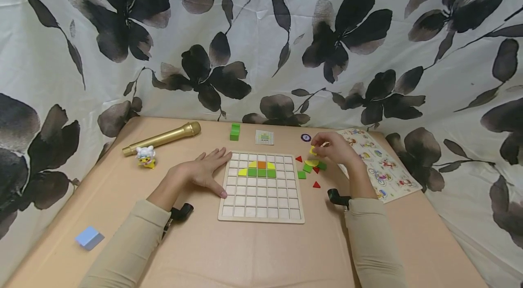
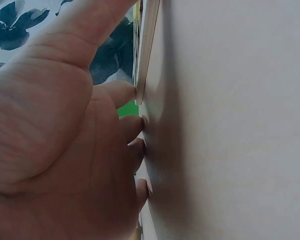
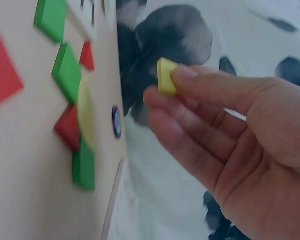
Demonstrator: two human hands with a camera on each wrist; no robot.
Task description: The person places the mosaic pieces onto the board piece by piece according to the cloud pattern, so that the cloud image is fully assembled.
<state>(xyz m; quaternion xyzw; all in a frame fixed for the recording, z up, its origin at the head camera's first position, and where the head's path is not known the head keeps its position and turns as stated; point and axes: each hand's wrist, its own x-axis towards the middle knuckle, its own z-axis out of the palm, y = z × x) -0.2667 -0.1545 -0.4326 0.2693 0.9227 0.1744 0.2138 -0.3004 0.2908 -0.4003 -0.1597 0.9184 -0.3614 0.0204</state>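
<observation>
A white grid board [image 1: 261,211] lies mid-table, bearing a row of green squares [image 1: 261,173] with yellow pieces and an orange square [image 1: 261,165] above. My left hand [image 1: 204,172] lies with fingers spread at the board's left edge, thumb and a fingertip touching it; the left wrist view shows its palm [image 2: 55,135]. Off the board's upper right, my right hand [image 1: 337,148] pinches a small yellow block [image 3: 166,76] between thumb and fingers, raised above the table. Below it lie loose green squares [image 1: 301,174], red triangles [image 1: 316,185] and a yellow rounded piece [image 3: 85,112].
A small pattern card [image 1: 264,137] and green blocks [image 1: 234,132] sit behind the board. A round dark token [image 1: 305,137] and a sticker-covered sheet [image 1: 384,167] are to the right. Leftward are a gold microphone [image 1: 163,138], a toy figure [image 1: 145,156] and a blue block [image 1: 89,238].
</observation>
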